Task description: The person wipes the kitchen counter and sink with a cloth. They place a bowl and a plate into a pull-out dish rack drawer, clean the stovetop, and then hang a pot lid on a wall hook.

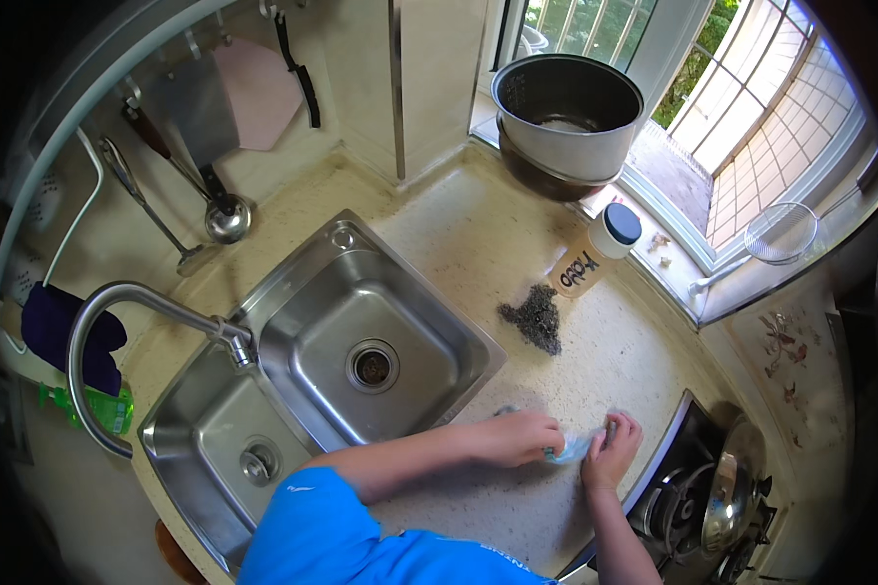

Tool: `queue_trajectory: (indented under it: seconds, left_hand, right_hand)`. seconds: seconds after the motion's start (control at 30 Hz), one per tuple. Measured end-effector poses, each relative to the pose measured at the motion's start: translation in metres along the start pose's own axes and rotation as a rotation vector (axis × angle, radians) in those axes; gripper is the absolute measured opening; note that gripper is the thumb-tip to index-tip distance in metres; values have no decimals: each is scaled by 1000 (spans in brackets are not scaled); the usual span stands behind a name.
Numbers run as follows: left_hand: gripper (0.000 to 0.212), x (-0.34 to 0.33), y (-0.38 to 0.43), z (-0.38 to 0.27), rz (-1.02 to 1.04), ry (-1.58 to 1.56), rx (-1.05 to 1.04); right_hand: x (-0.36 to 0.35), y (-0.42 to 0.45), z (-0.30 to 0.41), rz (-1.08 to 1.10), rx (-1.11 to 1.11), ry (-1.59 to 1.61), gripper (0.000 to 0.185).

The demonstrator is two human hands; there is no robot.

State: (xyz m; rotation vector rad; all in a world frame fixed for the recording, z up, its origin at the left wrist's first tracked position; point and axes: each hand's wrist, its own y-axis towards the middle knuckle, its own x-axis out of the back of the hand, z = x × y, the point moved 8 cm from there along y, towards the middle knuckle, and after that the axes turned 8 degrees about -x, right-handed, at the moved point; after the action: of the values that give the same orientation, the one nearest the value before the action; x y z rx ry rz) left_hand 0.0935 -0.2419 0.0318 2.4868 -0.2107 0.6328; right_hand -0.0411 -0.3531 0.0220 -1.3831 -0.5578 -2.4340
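Note:
A crumpled light-blue, partly see-through piece, which may be thin cloth or plastic film, stretches between my two hands low over the counter. My left hand grips its left end, the forearm crossing the sink's near edge. At the other end, my right hand pinches it between thumb and fingers, and a small dark bit shows there. Beyond the hands lies a dark grey, frizzy clump like steel wool. Touching or close to that clump is a tan bottle with a dark blue lid and handwriting on it.
A double steel sink with a curved faucet lies left. At right is a gas stove with a metal lid. Stacked pots stand by the open window. Utensils, including a ladle, hang from a rail.

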Motion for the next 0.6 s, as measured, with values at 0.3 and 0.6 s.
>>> queue_trajectory:
  seconds: [0.3, 0.6]
  left_hand:
    - [20, 242, -130, 10, -1021, 65, 330]
    - [13, 350, -173, 140, -671, 1278, 981]
  right_hand:
    - [-5, -1, -20, -21, -40, -13, 29]
    - [-5, 2, -16, -30, -1, -68, 30]
